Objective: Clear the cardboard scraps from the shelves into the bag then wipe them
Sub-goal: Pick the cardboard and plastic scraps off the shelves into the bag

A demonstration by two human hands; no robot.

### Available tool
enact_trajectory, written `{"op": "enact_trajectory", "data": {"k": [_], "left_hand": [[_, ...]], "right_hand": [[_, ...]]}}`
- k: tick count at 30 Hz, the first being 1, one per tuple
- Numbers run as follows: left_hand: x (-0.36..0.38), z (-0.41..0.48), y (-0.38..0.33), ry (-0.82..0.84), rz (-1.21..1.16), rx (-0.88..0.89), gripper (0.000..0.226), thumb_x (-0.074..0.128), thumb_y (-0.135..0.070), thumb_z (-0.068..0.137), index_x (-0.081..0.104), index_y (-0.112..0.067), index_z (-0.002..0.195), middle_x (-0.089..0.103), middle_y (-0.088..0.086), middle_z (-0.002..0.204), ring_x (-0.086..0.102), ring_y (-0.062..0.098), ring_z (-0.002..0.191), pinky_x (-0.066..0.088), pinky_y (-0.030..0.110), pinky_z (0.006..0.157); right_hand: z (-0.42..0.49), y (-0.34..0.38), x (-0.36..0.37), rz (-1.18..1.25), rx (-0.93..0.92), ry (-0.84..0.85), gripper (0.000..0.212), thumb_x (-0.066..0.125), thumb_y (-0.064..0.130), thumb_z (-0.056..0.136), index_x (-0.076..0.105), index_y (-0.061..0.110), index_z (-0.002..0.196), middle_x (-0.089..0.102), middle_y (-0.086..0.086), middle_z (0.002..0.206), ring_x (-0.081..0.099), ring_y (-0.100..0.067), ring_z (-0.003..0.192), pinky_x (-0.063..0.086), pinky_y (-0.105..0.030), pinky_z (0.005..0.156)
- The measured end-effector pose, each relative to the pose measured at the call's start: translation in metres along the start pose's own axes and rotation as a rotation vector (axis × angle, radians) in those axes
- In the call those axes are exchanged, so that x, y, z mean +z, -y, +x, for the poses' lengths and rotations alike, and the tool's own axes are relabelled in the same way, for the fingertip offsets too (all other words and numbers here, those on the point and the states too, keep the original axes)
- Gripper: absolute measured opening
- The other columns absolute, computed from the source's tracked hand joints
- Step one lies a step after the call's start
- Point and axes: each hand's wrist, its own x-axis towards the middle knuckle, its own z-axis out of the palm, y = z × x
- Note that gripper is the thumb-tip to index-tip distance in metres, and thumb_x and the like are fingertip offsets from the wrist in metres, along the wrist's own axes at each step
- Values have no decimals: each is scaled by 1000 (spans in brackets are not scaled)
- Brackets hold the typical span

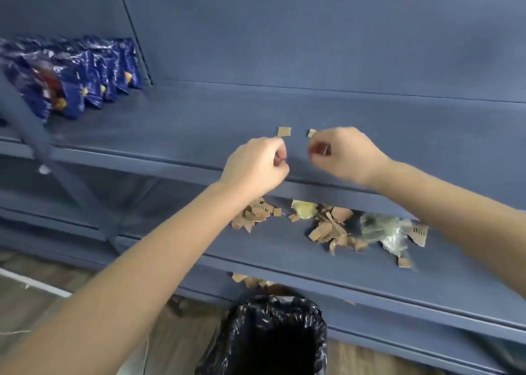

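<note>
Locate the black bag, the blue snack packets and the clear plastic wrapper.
black bag (242, 332): head view, left wall.
blue snack packets (96, 70): head view, a middle packet.
clear plastic wrapper (394, 236): head view, its middle.

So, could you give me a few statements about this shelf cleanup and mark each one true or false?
1. The black bag stands open below the shelves. True.
2. The snack packets are red. False: the snack packets are blue.
3. The middle shelf is already free of scraps. False: piles of cardboard scraps lie on it.
4. The right hand pinches a brown scrap. True.
</note>
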Motion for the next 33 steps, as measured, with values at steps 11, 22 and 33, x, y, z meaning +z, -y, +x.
{"op": "enact_trajectory", "data": {"k": [11, 22, 33], "left_hand": [[54, 104, 5, 154, 243, -60, 29, 40, -9, 90, 49, -1, 116, 44, 16, 130, 43, 33, 119, 41, 44, 94], [62, 131, 10, 88, 375, -57, 27, 41, 0, 89, 61, -4, 106, 61, 17, 107, 54, 34, 100, 41, 34, 70], [47, 111, -2, 132, 319, -20, 25, 49, -19, 91, 61, -7, 109, 57, 13, 110, 52, 32, 103, 43, 36, 76]], "right_hand": [[98, -59, 35, -142, 77, 140, 26, 43, 8, 88, 58, 2, 108, 58, -17, 115, 53, -34, 105, 42, -33, 80], [102, -61, 31, -255, 12, 117, 23, 39, -5, 85, 57, 2, 97, 42, -9, 78, 42, -30, 74, 35, -30, 60], [89, -55, 29, -223, 37, 98, 31, 38, -5, 86, 59, 2, 107, 60, -18, 106, 53, -33, 88, 42, -31, 69]]}}
